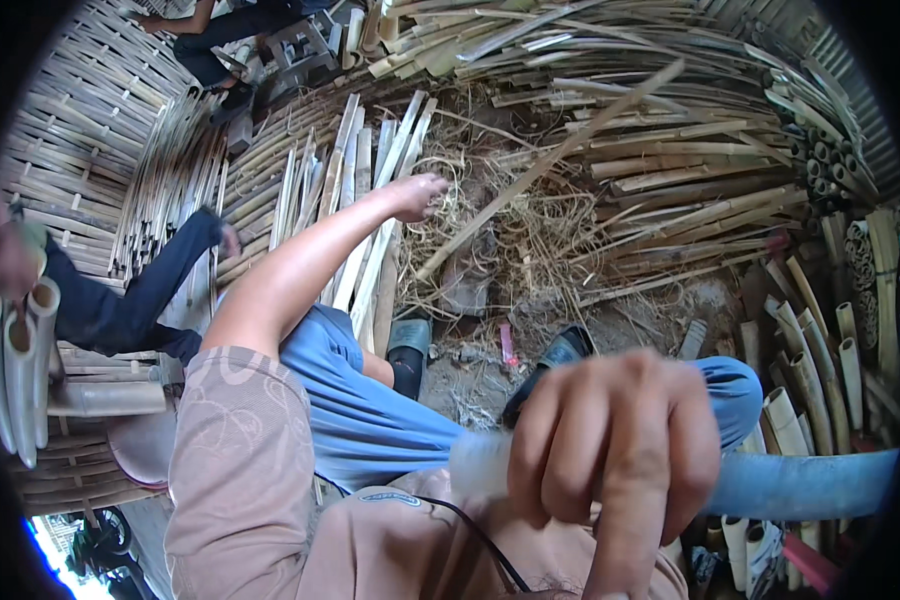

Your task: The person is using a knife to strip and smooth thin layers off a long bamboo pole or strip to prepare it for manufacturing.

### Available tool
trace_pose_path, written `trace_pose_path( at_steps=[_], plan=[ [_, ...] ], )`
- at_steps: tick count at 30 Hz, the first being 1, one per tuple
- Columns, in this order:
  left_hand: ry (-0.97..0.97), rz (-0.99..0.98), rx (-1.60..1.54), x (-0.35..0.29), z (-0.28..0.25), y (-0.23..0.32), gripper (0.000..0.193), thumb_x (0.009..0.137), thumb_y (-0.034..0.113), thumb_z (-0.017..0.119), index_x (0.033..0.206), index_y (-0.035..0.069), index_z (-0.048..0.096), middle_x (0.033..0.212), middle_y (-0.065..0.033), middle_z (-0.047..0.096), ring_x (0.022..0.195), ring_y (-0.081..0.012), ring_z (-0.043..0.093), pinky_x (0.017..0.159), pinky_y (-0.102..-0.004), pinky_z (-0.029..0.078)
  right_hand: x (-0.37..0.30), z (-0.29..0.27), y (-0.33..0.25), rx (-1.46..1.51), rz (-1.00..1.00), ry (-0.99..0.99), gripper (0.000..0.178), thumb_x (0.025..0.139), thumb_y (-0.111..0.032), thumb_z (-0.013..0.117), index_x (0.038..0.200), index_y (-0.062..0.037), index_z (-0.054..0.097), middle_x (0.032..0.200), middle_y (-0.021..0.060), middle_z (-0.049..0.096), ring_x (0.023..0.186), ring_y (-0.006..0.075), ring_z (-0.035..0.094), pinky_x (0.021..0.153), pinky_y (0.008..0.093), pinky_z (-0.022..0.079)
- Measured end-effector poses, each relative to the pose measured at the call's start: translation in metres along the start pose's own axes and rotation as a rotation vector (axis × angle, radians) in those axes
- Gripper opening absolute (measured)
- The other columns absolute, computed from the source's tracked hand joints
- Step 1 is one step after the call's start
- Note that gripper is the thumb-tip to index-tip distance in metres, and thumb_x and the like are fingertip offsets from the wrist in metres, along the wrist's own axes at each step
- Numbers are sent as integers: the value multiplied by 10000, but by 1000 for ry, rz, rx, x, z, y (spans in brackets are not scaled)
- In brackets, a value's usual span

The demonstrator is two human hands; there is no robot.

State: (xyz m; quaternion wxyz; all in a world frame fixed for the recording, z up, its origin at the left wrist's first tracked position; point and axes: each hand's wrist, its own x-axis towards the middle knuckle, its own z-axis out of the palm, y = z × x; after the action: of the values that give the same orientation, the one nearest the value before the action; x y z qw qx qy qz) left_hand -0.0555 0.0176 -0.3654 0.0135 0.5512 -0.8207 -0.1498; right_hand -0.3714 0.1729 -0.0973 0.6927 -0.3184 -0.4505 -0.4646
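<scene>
My left arm reaches out to the far middle. My left hand (420, 197) is loosely spread beside the upper ends of pale split bamboo strips (358, 190), with nothing visible in its fingers. Close to the camera, my right hand (615, 440) wraps round a pale blue tube (805, 484) lying crosswise. Its cloudy, whitish end (478, 462) shows left of the knuckles, while the hand covers its middle. Past my left hand is a heap of thin bamboo shavings (540, 235), with a long flat bamboo strip (550, 170) slanting over it.
Stacked split bamboo (700, 165) fills the far right, with upright bamboo pieces (815, 350) nearer. At left, another person's hand (15, 262) is by cut bamboo tubes (20, 360). A second person sits far left by a woven bamboo wall (90, 110). A pink object (508, 343) lies between my feet.
</scene>
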Motion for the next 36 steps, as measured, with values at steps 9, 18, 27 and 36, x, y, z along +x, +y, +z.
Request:
trace_pose_path(
  at_steps=[9, 18, 27, 36],
  plan=[
    [177, -767, -326, -1, 167, -11, 497, 801, 247, 707, 1215, -16, 622, 1191, -272, 667, 1116, -406, 652, 957, -469, 530, -13, -57, -66, -453, 146, 251, 123, 913, -69, 714, 897, -80, 593, 946, 68, 684, 677, 151, 646, 701, 342, 575],
    [684, -1543, -2038, -17, 291, -87, 507, 958, 441, 635, 1213, 29, 487, 928, -227, 604, 600, -341, 644, 497, -437, 581, -24, -93, -82, -340, -26, 466, 108, 861, 10, 614, 931, -65, 581, 841, 44, 585, 619, 117, 524, 661, 315, 515],
    [435, -1238, -1937, -20, 263, -146, 609, 924, 644, 396, 836, 71, 580, 633, -148, 492, 545, -299, 508, 502, -409, 378, -31, -118, -59, -306, -1, 546, 69, 916, -38, 565, 982, -52, 579, 867, 56, 556, 639, 104, 499, 707, 324, 505],
    [1809, -492, -1911, 59, -41, -62, 453, 991, 408, 436, 1172, 16, 298, 1022, -171, 504, 824, -285, 648, 765, -460, 607, -49, -128, -71, -404, 54, 588, 96, 946, -53, 551, 1031, -52, 596, 907, 71, 583, 657, 106, 512, 710, 336, 496]
  ],
)
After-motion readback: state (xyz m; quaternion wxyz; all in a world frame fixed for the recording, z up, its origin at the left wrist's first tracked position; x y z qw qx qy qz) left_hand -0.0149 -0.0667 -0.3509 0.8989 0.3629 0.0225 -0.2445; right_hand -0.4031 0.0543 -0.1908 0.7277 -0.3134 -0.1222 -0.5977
